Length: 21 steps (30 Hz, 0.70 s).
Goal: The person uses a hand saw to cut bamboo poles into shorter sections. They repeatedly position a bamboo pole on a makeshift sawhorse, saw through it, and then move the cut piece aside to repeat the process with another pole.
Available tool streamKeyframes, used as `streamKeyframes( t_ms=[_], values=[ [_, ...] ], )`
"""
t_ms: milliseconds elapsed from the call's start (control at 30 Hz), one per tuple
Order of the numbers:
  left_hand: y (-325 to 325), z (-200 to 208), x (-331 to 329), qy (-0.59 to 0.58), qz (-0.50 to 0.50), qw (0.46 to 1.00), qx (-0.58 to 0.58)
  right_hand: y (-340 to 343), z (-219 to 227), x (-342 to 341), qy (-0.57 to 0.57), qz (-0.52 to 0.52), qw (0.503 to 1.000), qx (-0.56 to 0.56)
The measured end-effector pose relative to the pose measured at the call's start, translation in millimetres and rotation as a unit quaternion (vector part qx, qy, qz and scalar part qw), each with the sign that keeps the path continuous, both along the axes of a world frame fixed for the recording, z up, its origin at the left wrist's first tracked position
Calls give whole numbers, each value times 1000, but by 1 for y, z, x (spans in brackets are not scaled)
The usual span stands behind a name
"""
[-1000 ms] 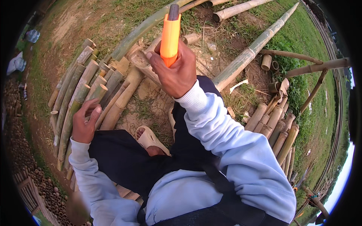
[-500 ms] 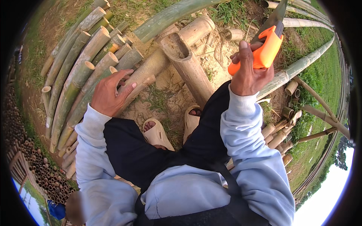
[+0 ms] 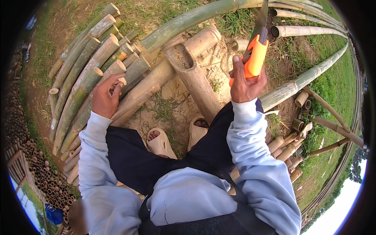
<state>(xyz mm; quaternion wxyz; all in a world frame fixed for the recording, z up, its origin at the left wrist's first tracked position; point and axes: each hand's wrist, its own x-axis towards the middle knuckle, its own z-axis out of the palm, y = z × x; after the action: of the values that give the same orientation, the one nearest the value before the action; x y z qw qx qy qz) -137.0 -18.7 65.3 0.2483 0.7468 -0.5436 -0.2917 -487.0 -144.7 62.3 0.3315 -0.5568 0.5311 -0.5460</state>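
Note:
In my right hand [image 3: 247, 84] is a handsaw with an orange handle [image 3: 256, 56] and a dark grey blade [image 3: 260, 17] pointing up and away. My left hand [image 3: 106, 96] is closed at the end of a bamboo pole [image 3: 122, 81] in the pile at the left; the fingers partly cover that pole. Between the hands, a notched bamboo block [image 3: 201, 88] slants across a thick bamboo log [image 3: 154, 76] on the ground. A long green bamboo pole [image 3: 192, 17] lies beyond them, its cut end near the notch.
Several cut bamboo poles [image 3: 74, 86] are heaped at the left. Another long pole [image 3: 303, 78] runs off to the right, near short bamboo offcuts [image 3: 288, 147] and a bamboo frame [image 3: 333, 125]. Sawdust [image 3: 166, 98] covers the ground ahead of my sandals [image 3: 160, 143].
My left hand has drawn in slightly and its fingers have curled over the pole end. The right hand has moved left with the saw, whose blade now points more straight ahead.

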Motion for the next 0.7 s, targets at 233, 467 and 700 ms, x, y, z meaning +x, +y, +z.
streamKeyframes(
  t_ms=[233,467,700],
  values=[
    [-70,3,-25,-183,-139,968,-99,-1,1,-2,-51,-21,998,29],
    [-180,-27,-76,-332,-75,939,-52,-12,-16,-11,-48,-43,998,28],
    [-209,-39,-97,-355,-85,930,31,-20,-27,-12,-44,-51,998,-10]
  ],
)
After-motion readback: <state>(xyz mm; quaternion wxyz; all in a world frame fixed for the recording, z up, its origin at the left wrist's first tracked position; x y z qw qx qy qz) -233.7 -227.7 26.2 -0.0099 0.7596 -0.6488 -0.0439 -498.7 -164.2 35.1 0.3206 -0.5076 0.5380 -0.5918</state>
